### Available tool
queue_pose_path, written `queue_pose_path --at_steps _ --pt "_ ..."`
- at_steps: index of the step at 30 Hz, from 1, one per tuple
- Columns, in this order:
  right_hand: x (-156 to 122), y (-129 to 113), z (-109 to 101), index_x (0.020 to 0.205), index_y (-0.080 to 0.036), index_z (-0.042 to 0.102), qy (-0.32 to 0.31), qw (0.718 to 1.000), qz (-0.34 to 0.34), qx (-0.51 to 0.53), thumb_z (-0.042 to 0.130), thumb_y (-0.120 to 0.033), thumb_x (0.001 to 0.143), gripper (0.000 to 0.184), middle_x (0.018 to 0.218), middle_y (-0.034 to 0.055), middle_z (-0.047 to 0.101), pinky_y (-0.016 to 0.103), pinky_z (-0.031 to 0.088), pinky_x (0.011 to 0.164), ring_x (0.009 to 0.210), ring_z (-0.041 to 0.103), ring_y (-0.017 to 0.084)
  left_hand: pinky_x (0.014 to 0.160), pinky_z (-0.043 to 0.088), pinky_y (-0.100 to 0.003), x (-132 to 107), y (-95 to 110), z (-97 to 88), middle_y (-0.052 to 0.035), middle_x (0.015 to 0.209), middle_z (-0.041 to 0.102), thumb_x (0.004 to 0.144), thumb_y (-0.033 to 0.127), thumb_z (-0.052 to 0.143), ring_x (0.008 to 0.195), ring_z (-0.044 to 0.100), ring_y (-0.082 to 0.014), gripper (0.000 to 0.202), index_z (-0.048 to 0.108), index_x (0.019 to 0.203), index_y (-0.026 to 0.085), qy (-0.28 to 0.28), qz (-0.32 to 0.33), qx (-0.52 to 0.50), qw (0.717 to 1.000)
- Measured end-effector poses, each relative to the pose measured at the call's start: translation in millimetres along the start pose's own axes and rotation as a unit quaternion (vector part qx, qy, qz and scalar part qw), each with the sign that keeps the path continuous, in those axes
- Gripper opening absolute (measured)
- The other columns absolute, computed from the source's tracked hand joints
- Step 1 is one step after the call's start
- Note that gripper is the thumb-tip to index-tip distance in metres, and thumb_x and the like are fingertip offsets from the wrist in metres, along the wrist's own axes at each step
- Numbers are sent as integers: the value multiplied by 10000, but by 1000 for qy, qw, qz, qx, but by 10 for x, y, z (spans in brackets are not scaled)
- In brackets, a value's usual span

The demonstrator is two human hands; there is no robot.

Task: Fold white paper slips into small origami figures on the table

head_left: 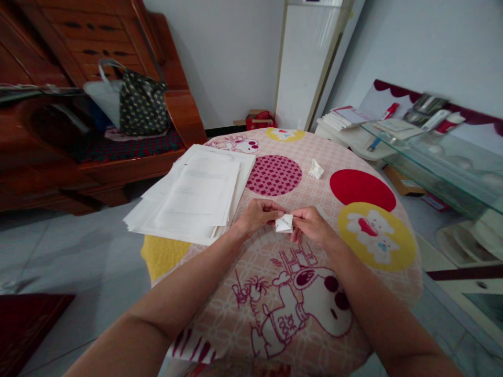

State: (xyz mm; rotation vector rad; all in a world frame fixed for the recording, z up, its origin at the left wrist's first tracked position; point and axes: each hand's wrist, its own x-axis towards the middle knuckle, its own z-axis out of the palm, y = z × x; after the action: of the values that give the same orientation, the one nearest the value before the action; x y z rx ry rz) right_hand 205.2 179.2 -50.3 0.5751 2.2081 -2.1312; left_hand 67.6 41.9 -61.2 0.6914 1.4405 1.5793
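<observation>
A small folded white paper (284, 223) is pinched between both my hands above the round table (298, 314), which wears a pink cartoon-print cloth. My left hand (257, 215) grips its left side with fingers curled. My right hand (310, 224) holds its right side with fingers closed. A stack of white paper sheets (196, 193) lies on the table to the left of my hands. Farther back on the cloth sits a small crumpled or folded white paper piece (315, 169).
A wooden bench (118, 157) with a dark patterned bag (141, 102) stands at the left. A tall white appliance (306, 63) is at the back. A glass-topped unit (440, 152) with books and papers stands at the right. Grey floor tiles surround the table.
</observation>
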Motion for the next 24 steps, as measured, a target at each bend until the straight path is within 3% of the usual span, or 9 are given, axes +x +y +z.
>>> queue_pose_path --at_steps 4,7,11,15,20,24 --pt "-30 -33 -107 840 -116 709 -85 993 26 78 744 -406 748 307 718 97 757 237 558 465 554 716 181 552 490 -209 7 13 -5 -35 698 712 718 224 809 580 616 -103 160 753 818 112 9 18 28 999" --pt "-25 -26 -161 880 -103 707 -103 986 42 123 746 -455 760 373 730 120 764 295 605 525 609 745 222 520 471 -196 9 28 -9 -26 677 702 732 219 796 545 596 -91 154 749 833 112 16 40 49 998" --pt "-10 -5 -119 840 -116 705 -80 987 59 124 724 -565 782 454 702 124 761 281 593 490 578 737 220 493 442 -185 -7 54 4 -19 651 689 748 207 779 519 572 -80 118 751 822 119 16 62 92 994" --pt "-22 -10 -27 766 -128 696 -50 993 63 85 744 -526 751 401 644 106 745 219 535 420 491 696 180 470 402 -181 -20 55 26 -10 612 666 753 215 776 509 556 -79 104 757 812 132 2 71 116 991" --pt "-40 -44 30 730 -136 685 -13 999 9 42 682 -514 770 380 591 76 718 188 419 326 396 623 142 525 439 -203 -9 18 37 -22 674 691 739 244 790 557 585 -95 146 748 832 140 6 57 69 996" --pt "-31 -44 48 699 -152 662 35 998 -36 33 659 -512 781 370 565 56 700 185 401 322 387 608 135 544 438 -211 -2 -23 28 -33 669 679 814 400 740 565 580 -100 273 710 773 131 -15 28 43 999"
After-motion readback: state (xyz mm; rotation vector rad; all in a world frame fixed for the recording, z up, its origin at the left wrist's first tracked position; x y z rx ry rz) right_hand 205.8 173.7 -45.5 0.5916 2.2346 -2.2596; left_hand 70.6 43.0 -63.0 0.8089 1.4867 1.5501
